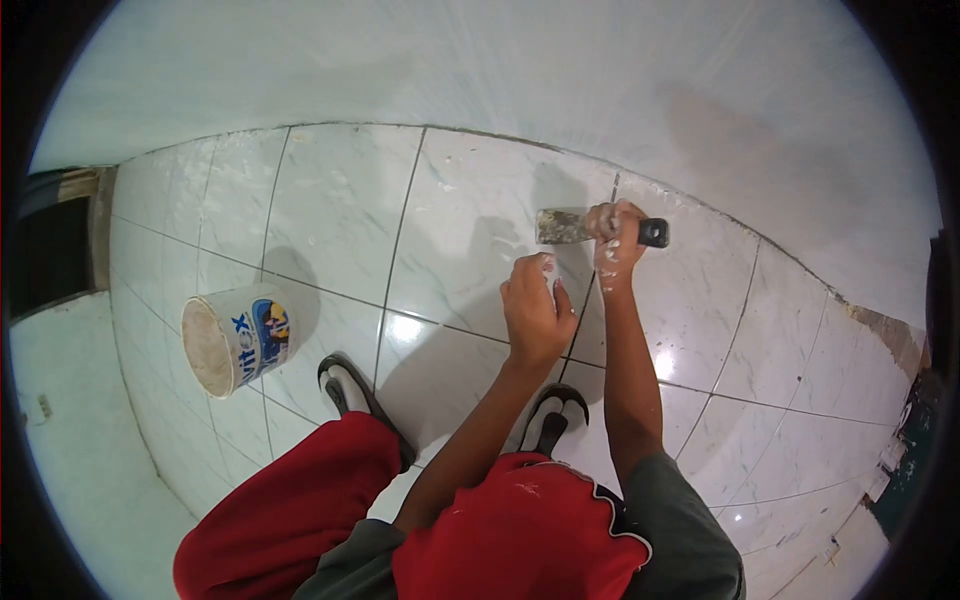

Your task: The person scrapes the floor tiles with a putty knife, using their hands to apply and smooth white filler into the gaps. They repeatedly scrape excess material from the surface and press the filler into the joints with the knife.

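My right hand (618, 240) is closed around the handle of a putty knife (564, 226). The broad blade, smeared with pale residue, points left, and the black end of the handle sticks out on the right. White paste marks my right fingers and wrist. Just left of and below the blade is my left hand (538, 312), apart from the tool. Its fingers are curled in towards the thumb, with white smears near the fingertips. Whether anything small sits between them I cannot make out.
A white paint bucket (262, 335) with a blue label stands on the tiled floor (450, 230) at left. The pale wall (480, 70) meets the tiles ahead. My sandalled feet (350, 390) are below. A dark opening (50, 245) lies at far left.
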Available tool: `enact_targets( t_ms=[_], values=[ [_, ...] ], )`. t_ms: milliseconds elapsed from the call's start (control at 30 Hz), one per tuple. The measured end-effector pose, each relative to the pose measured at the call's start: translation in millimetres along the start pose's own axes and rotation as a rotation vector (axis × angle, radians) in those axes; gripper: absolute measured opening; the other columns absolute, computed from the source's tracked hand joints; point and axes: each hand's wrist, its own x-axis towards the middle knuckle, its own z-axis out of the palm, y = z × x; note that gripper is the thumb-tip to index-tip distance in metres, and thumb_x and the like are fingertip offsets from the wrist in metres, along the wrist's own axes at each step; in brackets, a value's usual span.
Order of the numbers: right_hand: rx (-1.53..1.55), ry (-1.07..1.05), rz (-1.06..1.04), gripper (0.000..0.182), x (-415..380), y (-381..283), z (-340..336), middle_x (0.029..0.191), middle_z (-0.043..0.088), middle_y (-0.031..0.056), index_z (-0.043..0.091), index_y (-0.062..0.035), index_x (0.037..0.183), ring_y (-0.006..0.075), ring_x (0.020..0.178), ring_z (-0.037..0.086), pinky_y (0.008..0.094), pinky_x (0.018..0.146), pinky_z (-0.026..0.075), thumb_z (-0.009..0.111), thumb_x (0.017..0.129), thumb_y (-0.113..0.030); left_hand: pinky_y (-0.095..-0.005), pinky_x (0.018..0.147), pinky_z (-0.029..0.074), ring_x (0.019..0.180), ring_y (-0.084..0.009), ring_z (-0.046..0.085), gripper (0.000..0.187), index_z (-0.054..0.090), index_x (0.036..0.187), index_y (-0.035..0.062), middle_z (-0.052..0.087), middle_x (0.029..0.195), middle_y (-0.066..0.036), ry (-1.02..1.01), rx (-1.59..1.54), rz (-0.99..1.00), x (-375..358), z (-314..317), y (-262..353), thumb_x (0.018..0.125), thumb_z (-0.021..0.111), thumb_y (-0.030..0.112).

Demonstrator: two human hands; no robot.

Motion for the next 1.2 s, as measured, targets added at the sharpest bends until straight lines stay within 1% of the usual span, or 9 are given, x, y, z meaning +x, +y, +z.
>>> enact_targets(
  t_ms=[133, 267, 367, 467, 667, 800, 933, 1067, 1200],
  values=[
    [-0.447, 0.164, -0.100, 0.016, 10.9, -21.7, 21.7, 0.054, 0.038, 0.0007, 0.046, -0.0038, 0.064, 0.0102, 0.046, 0.035, 0.0249, 0.040, 0.029, 0.046, 0.078, -0.011, -0.0387, 0.071, 0.034, 0.079, -0.0286, 0.048, 0.036, 0.044, 0.103, -0.0001, 0.048, 0.093, -0.014, -0.005, 0.007, 0.023, 1.2, -1.4, -2.0, 0.068, 0.052, -0.004],
    [-0.053, 0.660, 0.095, 0.012, -11.2, 16.1, 18.4, 0.055, 0.039, 0.0010, 0.048, -0.0030, 0.069, 0.0092, 0.047, 0.037, 0.0232, 0.042, 0.030, 0.047, 0.079, -0.010, -0.0403, 0.073, 0.034, 0.087, -0.0318, 0.048, 0.039, 0.045, 0.105, 0.0013, 0.049, 0.095, -0.015, -0.072, 0.051, 0.042, 3.1, -6.2, 0.1, 0.067, 0.051, -0.002],
    [-0.055, 0.167, 0.055, 0.024, -18.5, 14.1, 21.6, 0.049, 0.032, 0.0012, 0.035, -0.0070, 0.060, 0.0116, 0.044, 0.031, 0.0245, 0.041, 0.025, 0.044, 0.081, -0.014, -0.0418, 0.075, 0.035, 0.090, -0.0334, 0.048, 0.041, 0.045, 0.108, 0.0027, 0.048, 0.098, -0.015, -0.063, 0.094, 0.025, 12.6, -4.0, 2.3, 0.068, 0.052, -0.002],
    [-0.220, 0.358, -0.087, 0.024, -5.1, -14.9, 22.1, 0.049, 0.031, 0.0024, 0.035, -0.0074, 0.059, 0.0121, 0.044, 0.032, 0.0248, 0.042, 0.025, 0.044, 0.081, -0.014, -0.0421, 0.079, 0.035, 0.096, -0.0338, 0.046, 0.042, 0.045, 0.109, 0.0026, 0.048, 0.101, -0.016, -0.118, 0.128, -0.027, 13.8, -9.8, 1.1, 0.067, 0.051, -0.004],
    [-0.066, 0.161, -0.021, 0.027, -35.8, -4.2, 16.6, 0.054, 0.041, 0.0033, 0.040, -0.0058, 0.061, 0.0127, 0.049, 0.038, 0.0260, 0.046, 0.031, 0.049, 0.085, -0.016, -0.0429, 0.086, 0.036, 0.097, -0.0339, 0.046, 0.045, 0.046, 0.112, 0.0027, 0.048, 0.105, -0.016, -0.085, 0.113, 0.042, 21.6, 14.4, 5.1, 0.067, 0.052, -0.005],
    [-0.617, 0.019, -0.037, 0.031, -54.0, -38.4, 34.7, 0.084, 0.054, 0.0094, 0.051, -0.0003, 0.075, 0.0145, 0.080, 0.048, 0.0264, 0.072, 0.037, 0.048, 0.089, -0.027, -0.0390, 0.076, 0.041, 0.090, -0.0297, 0.048, 0.038, 0.056, 0.102, 0.0060, 0.050, 0.103, -0.011, -0.066, 0.164, 0.146, 35.3, 23.5, -20.6, 0.064, 0.057, 0.000],
    [-0.570, 0.080, 0.218, 0.043, -78.4, -91.3, 48.4, 0.101, 0.052, 0.0147, 0.056, 0.0032, 0.086, 0.0207, 0.097, 0.051, 0.0346, 0.081, 0.044, 0.050, 0.086, -0.039, -0.0371, 0.073, 0.041, 0.088, -0.0282, 0.049, 0.039, 0.057, 0.100, 0.0105, 0.050, 0.102, -0.008, -0.200, 0.082, 0.354, 50.8, 10.9, -35.1, 0.062, 0.059, -0.001],
    [-1.279, 0.249, 0.654, 0.030, -83.0, -117.7, 94.9, 0.091, 0.059, 0.0125, 0.054, 0.0045, 0.097, 0.0159, 0.075, 0.060, 0.0320, 0.063, 0.048, 0.058, 0.081, -0.021, -0.0368, 0.073, 0.040, 0.089, -0.0277, 0.048, 0.037, 0.057, 0.098, 0.0107, 0.050, 0.096, -0.008, -0.167, -0.047, 0.472, 51.5, 16.8, -52.8, 0.062, 0.060, 0.000],
    [-1.722, 0.025, 0.696, 0.033, -86.8, -104.8, 136.3, 0.071, 0.058, 0.0207, 0.048, 0.0056, 0.103, 0.0343, 0.066, 0.060, 0.0408, 0.063, 0.048, 0.058, 0.076, -0.012, -0.0378, 0.075, 0.040, 0.092, -0.0274, 0.047, 0.034, 0.058, 0.095, 0.0094, 0.050, 0.097, -0.007, -0.202, 0.018, 0.326, 37.1, 5.6, -38.2, 0.063, 0.061, 0.002]
  ],
)
